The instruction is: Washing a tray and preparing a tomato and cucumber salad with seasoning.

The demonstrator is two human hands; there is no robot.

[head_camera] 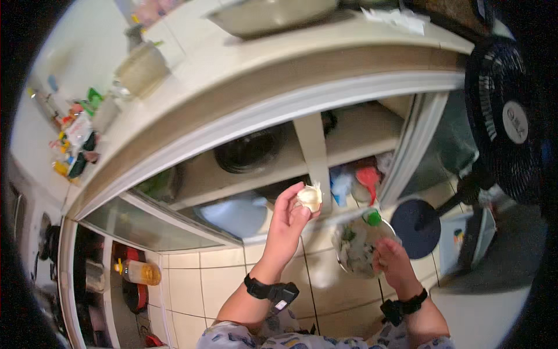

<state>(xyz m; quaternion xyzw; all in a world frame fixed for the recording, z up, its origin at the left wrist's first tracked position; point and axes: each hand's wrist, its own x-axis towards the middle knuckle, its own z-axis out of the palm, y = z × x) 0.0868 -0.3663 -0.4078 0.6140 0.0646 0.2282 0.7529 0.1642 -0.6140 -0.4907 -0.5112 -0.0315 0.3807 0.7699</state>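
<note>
Raised before the open cabinet, my left hand (285, 222) grips a partly peeled whitish garlic bulb (309, 198) between thumb and fingers. My right hand (394, 261) is lower, over the right side of a round metal bowl (341, 257) on the tiled floor. Motion blurs its curled fingers, so whether something small is between them cannot be told. Inside the bowl are green leafy bits (348, 233) and pale scraps. A bright green object (372, 217) shows at the bowl's far rim. Black straps with small devices sit on both wrists.
A black fan (497, 118) stands on a round base (416, 229) at right. Ahead, the cabinet holds a dark pan (248, 150) and a red ladle-like utensil (368, 181). An oil bottle (139, 272) is at left. Above, the counter (196, 65) bears a large basin (270, 17).
</note>
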